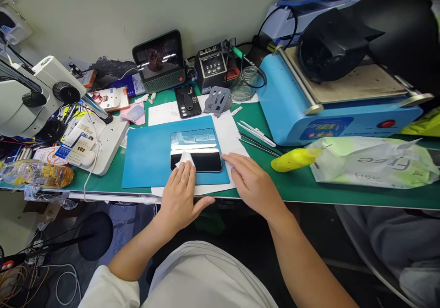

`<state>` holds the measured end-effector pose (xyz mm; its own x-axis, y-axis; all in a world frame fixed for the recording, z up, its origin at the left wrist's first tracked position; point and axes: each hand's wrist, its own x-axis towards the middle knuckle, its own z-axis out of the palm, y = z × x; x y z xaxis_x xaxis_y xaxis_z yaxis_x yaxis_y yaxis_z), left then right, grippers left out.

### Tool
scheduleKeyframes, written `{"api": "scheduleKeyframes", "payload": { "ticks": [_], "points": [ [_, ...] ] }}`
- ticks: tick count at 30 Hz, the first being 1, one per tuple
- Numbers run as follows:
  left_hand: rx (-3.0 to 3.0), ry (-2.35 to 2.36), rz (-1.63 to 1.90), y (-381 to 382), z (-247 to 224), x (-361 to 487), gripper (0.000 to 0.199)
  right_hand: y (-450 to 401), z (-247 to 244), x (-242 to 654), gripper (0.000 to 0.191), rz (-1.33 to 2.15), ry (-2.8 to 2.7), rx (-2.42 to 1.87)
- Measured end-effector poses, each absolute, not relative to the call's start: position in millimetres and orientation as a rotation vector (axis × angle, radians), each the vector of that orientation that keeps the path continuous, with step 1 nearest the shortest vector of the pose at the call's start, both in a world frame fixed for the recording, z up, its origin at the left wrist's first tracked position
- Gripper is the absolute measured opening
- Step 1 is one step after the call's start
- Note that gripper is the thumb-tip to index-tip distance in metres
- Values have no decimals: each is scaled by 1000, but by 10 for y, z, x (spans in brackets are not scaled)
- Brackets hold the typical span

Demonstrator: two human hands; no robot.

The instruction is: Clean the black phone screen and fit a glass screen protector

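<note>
Left hand (180,189), 7 o'clock of panel: open, fingers flat on crumpled white tissue-like wipe (186,157), thumb spread. Right hand (252,179), 4 o'clock: loosely open, grips nothing visible, fingertips at panel's right end; contact cannot be told. Glossy black phone-sized rectangular panel (208,161) lies on right half of flat blue rectangular mat (146,154), wipe over its left part. Wiping seems under way, unfinished; exposed black looks smear-free, fine residue too small to tell. 12 o'clock, just beyond: reflective rectangular piece (194,138), wiped or not unclear.
</note>
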<state>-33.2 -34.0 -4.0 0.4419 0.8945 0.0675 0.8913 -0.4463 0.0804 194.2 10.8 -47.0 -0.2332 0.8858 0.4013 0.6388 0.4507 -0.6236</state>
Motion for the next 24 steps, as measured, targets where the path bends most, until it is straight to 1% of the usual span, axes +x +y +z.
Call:
{"api": "scheduleKeyframes", "payload": {
  "ticks": [6,10,12,15,20,24],
  "points": [
    [2724,1543,205,-252,-134,76,102,122,-494,1935,46,457,-1933,-1263],
    [2768,1499,222,-176,-166,265,99,135,-514,1945,46,453,-1939,-1248],
    [2770,1474,231,-140,-153,279,92,140,-515,1949,45,448,-1947,-1237],
    [2756,1427,267,-107,-104,177,76,141,-507,1947,45,447,-1949,-1232],
    [2707,1484,360,-67,-28,-249,48,137,-499,1930,47,462,-1940,-1250],
    [2652,1662,390,12,5,-652,39,132,-488,1926,47,481,-1944,-1273]
  ]
}}
